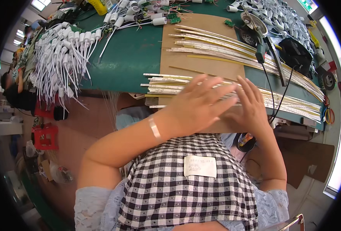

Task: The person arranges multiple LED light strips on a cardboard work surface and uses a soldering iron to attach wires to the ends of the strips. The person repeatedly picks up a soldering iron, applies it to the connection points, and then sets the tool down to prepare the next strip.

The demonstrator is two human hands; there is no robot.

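Observation:
My left hand [201, 102] lies over a near bundle of thin white and yellowish strips [161, 85], its fingers stretched out and spread to the right. Beside it, my right hand [251, 103] rests over the same bundle with extended fingers, slightly blurred. The fingertips of both hands come close together above the middle of the strips. I see nothing gripped in either hand, though the palms' undersides are hidden. Farther back, a second bundle of similar strips [213, 45] fans out across a brown board [201, 23]. One yellowish strip [193, 71] lies apart between the bundles.
White lamp holders with wires [68, 50] heap at the left of the green table [120, 73]; more [270, 19] lie back right. A green-handled corded tool [260, 52] stands by a metal dish [254, 23] and a black fan-like device [295, 54]. A red stool [45, 136] stands left.

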